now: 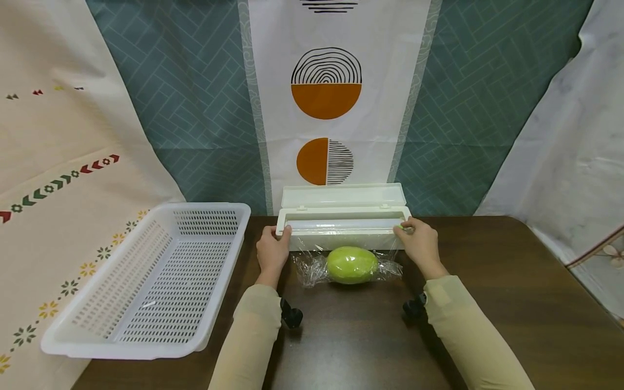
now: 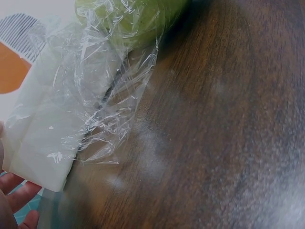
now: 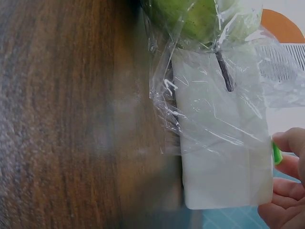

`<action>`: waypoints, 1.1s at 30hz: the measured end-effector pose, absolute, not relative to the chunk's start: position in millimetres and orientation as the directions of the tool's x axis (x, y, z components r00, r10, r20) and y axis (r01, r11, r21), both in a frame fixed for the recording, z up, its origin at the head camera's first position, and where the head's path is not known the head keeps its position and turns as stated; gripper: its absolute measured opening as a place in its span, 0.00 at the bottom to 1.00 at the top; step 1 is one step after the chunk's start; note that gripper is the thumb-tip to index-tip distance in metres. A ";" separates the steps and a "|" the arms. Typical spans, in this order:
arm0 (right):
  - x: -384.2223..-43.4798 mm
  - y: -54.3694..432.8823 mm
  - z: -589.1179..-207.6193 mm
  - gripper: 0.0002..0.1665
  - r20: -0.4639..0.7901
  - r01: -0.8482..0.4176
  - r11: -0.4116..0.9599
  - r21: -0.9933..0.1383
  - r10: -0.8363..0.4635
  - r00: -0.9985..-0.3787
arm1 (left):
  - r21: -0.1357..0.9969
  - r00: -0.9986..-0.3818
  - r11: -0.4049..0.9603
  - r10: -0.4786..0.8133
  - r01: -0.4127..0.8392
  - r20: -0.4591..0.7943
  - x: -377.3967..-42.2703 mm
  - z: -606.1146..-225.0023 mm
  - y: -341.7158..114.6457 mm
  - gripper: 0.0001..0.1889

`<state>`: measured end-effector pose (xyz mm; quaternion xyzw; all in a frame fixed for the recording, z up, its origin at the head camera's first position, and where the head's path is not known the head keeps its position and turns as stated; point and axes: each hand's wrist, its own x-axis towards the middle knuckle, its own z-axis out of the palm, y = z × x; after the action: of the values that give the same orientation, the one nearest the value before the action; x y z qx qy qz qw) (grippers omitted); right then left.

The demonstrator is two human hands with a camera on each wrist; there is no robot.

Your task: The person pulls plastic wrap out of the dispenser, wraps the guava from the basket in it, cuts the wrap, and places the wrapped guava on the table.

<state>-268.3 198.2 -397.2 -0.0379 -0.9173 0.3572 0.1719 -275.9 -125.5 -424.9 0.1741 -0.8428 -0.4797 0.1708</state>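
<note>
A white cling film dispenser box point(image 1: 312, 242) lies at the back of the table, its lid point(image 1: 343, 195) raised and a roll of film point(image 1: 341, 223) inside. My left hand point(image 1: 273, 250) grips the box's left end, thumb at the front top corner. At the right end, my right hand point(image 1: 422, 245) pinches a small green slide cutter point(image 3: 277, 153) between thumb and finger; its other fingers rest by the box end. In front of the box sits a green oval melon point(image 1: 352, 265), with clear cling film point(image 1: 312, 271) over it, crumpled at both sides and reaching up to the box.
A large white plastic basket point(image 1: 226, 287) with slotted walls stands on the left of the dark wooden table point(image 1: 351, 346). Patterned cloths point(image 1: 209, 108) hang behind the box and at both sides. A black wrist camera point(image 1: 291, 317) hangs under the left sleeve.
</note>
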 end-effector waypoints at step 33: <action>-269.6 205.3 -396.2 0.17 0.317 -0.059 0.697 -0.714 0.248 -0.915 | 0.877 -0.892 0.464 -0.440 -0.129 0.101 -275.6 -425.5 -127.0 0.25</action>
<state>-269.6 205.3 -396.2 -0.0527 -0.8995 0.3854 0.1990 -275.6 -127.0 -425.5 0.1694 -0.8406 -0.4894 0.1590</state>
